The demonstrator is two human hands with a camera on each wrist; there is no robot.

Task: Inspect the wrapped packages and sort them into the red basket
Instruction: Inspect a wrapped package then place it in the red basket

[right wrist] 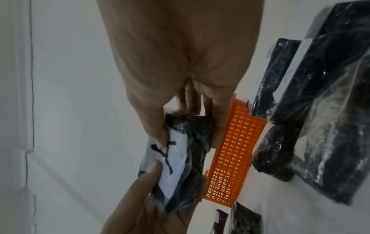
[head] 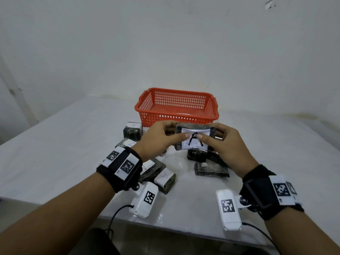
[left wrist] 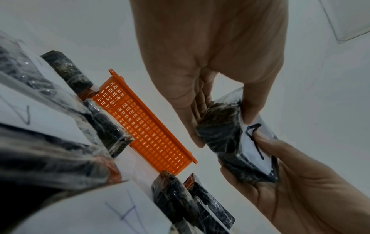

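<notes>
Both hands hold one wrapped package (head: 193,142) up in front of the red basket (head: 176,105). It is dark, in clear film, and its white label with a black letter A faces me. My left hand (head: 171,134) grips its left end, thumb on the label. My right hand (head: 213,137) grips the right end, thumb beside the letter. In the left wrist view my left hand (left wrist: 222,114) pinches the package (left wrist: 224,142). The right wrist view shows my right hand (right wrist: 188,134) pinching the package (right wrist: 192,159) the same way.
More wrapped packages lie on the white table (head: 64,144): two at the left (head: 132,130) (head: 128,143), one near my left wrist (head: 165,178), others under my right hand (head: 211,169). The basket stands by the wall. Wrist camera cables hang over the table's near edge.
</notes>
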